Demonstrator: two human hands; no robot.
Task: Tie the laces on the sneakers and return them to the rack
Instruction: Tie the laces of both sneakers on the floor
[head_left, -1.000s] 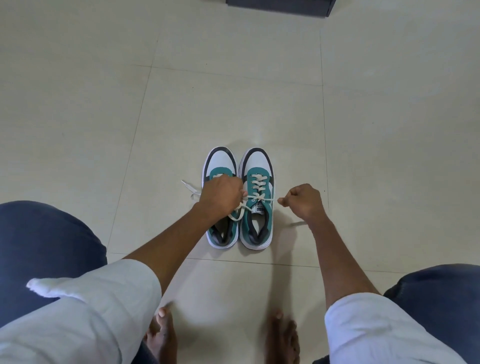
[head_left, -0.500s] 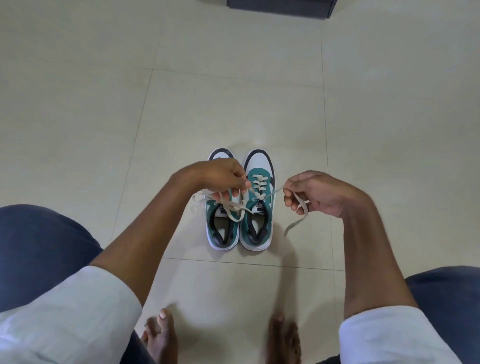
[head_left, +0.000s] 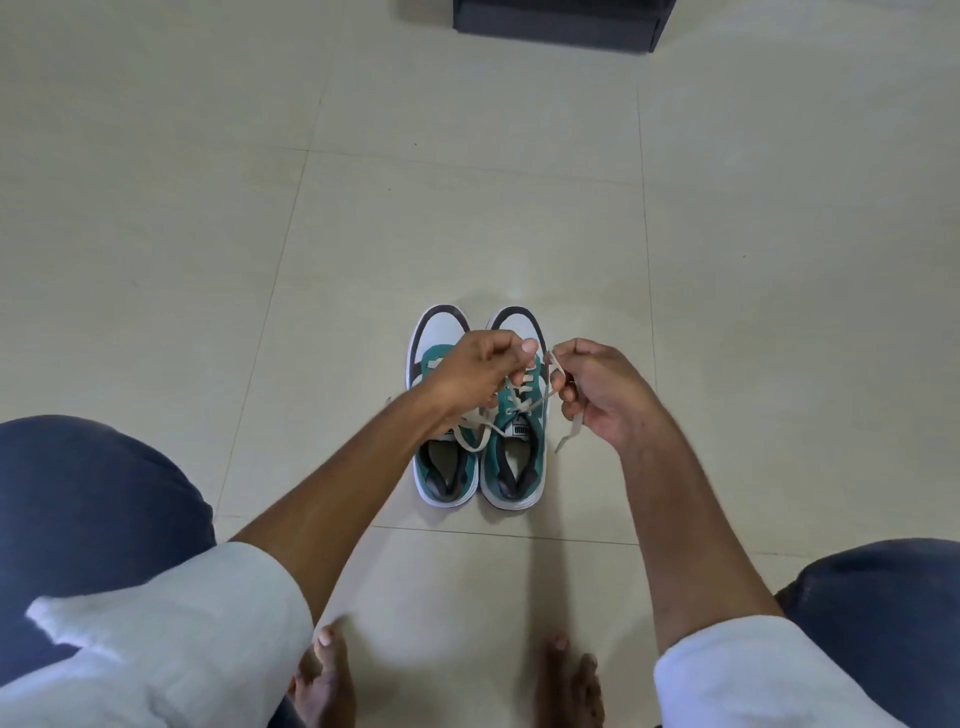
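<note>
Two teal, white and black sneakers stand side by side on the tiled floor, toes pointing away from me: the left sneaker (head_left: 445, 467) and the right sneaker (head_left: 514, 462). Cream laces (head_left: 524, 405) rise from the right sneaker. My left hand (head_left: 480, 371) hovers above both shoes and pinches one lace end. My right hand (head_left: 597, 387) pinches the other end, folded into a small loop at its fingertips, with the tail (head_left: 566, 439) hanging below. The two hands are close together above the right sneaker's toe. The left sneaker's laces are mostly hidden under my left hand.
A dark low piece of furniture (head_left: 558, 23) stands at the top edge of the view, beyond the sneakers. My bare feet (head_left: 324, 680) and knees in blue trousers (head_left: 98, 509) are close to me. Cream floor tiles (head_left: 208, 234) surround the sneakers.
Both hands have lifted off the shoes and come together above the right sneaker. The laces, first pulled out sideways, now rise up to the fingertips.
</note>
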